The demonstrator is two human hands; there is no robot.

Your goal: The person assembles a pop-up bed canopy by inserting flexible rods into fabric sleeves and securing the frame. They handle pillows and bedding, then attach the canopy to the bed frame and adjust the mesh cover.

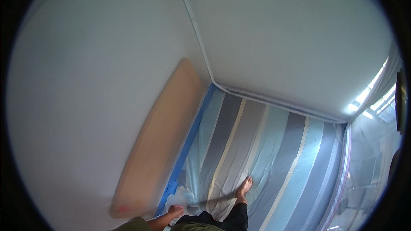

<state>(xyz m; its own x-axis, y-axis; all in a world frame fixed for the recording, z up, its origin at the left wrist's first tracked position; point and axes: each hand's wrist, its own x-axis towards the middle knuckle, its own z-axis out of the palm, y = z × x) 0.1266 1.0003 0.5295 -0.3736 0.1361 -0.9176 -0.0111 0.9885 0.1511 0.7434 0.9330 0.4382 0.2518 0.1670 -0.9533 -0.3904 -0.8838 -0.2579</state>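
Observation:
My left hand (175, 210) is low in the head view, in front of my body, its fingers curled closed. Pale, sheer cloth (179, 197) lies bunched just beyond it; whether the fingers grip any of it cannot be made out. My right hand is out of the picture. I stand barefoot on a bed with a striped sheet (274, 145) in grey, light blue and cream. One bare foot (245, 185) rests on the sheet, right of my left hand.
A tan, rounded panel like a headboard (158, 137) stands along the left, blurred. Blue edging (184, 154) runs beside it. A pale seam strip (195, 25) rises from the far corner between pale surfaces. Sheer netting (364, 175) hangs at the right, near bright window light (372, 87).

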